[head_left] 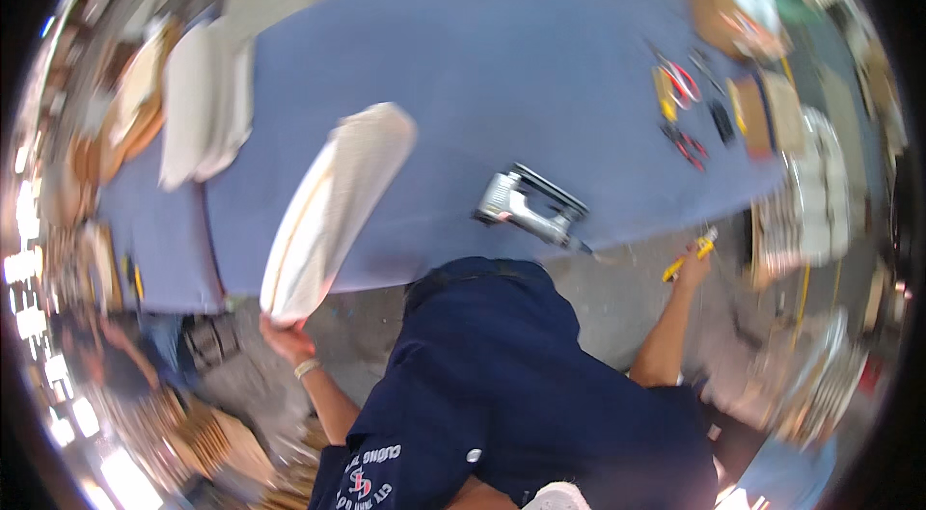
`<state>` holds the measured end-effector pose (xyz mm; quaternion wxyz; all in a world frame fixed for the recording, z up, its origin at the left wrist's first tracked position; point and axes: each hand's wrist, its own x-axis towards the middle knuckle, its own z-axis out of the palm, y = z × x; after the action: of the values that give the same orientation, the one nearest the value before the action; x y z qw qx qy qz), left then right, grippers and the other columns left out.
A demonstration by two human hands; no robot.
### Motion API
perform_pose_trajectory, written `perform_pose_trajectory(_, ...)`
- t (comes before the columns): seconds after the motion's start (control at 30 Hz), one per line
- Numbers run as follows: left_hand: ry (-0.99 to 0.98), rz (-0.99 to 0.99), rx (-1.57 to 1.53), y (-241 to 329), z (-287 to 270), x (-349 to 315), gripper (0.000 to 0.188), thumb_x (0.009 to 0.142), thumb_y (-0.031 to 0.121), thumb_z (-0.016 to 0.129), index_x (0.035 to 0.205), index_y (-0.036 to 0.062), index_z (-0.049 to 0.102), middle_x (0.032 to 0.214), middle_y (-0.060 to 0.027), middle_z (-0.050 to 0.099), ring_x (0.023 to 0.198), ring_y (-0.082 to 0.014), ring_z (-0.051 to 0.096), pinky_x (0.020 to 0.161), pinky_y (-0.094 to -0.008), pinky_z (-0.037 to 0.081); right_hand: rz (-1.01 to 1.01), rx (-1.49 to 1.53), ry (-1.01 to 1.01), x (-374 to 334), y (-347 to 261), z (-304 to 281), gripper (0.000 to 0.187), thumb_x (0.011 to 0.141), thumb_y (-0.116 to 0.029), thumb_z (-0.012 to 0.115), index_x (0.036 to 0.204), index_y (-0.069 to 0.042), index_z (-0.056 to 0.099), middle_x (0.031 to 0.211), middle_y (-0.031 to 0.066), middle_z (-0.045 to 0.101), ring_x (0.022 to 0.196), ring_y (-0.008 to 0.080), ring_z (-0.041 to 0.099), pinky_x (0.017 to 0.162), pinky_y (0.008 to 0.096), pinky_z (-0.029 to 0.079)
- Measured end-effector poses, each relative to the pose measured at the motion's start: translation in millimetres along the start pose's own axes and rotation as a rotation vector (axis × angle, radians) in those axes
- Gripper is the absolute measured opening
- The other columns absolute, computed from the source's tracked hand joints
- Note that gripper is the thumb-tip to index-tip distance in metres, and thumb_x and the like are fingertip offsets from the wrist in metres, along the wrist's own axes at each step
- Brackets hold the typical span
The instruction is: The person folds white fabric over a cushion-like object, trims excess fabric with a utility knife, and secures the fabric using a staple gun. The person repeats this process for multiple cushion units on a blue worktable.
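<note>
My left hand (pixel 287 340) is closed on the near end of a long, pale fabric-covered panel (pixel 340 206). The panel slants up and to the right over the blue-covered table (pixel 463 56). Out to the right, past the table's front edge, my right hand (pixel 693 269) is wrapped round a yellow utility knife (pixel 708 242). Whether its blade is out cannot be made out. Between my hands, a silver and black staple gun (pixel 529 208) lies near the front edge, with a hose fitting at its rear end.
Several pale covered panels (pixel 204 100) lie at the table's left end. On the right are red-handled scissors (pixel 683 85), a yellow-handled tool (pixel 665 93), a black object (pixel 721 121) and cardboard boxes (pixel 776 112). Another person (pixel 116 356) is at lower left, near stacked brown pieces (pixel 217 438).
</note>
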<state>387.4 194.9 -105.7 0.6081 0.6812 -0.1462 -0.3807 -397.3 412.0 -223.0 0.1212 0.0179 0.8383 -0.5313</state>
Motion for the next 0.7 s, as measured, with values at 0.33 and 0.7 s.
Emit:
perform_pose_trajectory(0.33, 0.082, 0.205, -0.009, -56, -2, -88, 0.046, 0.102, 0.032, 0.052, 0.114, -0.0081, 0.071, 0.125, -0.0203, 0.069, 0.115, -0.0292, 0.065, 0.104, -0.0403, 0.050, -0.880, -0.663, -0.453, -7, -126, 197, 0.048, 0.096, -0.028, 0.072, 0.136, -0.004, 0.063, 0.121, 0.0176, 0.072, 0.113, 0.0277, 0.066, 0.098, 0.0396, 0.051)
perform_pose_trajectory(0.7, 0.061, 0.203, -0.089, -67, 4, -113, 0.039, 0.103, 0.027, 0.056, 0.107, -0.0088, 0.072, 0.138, -0.0217, 0.064, 0.125, -0.0312, 0.061, 0.110, -0.0424, 0.047, -0.761, -0.214, -1.430, -307, -230, 289, 0.057, 0.095, -0.029, 0.074, 0.145, -0.008, 0.055, 0.157, 0.0298, 0.040, 0.143, 0.0386, 0.045, 0.107, 0.0438, 0.048)
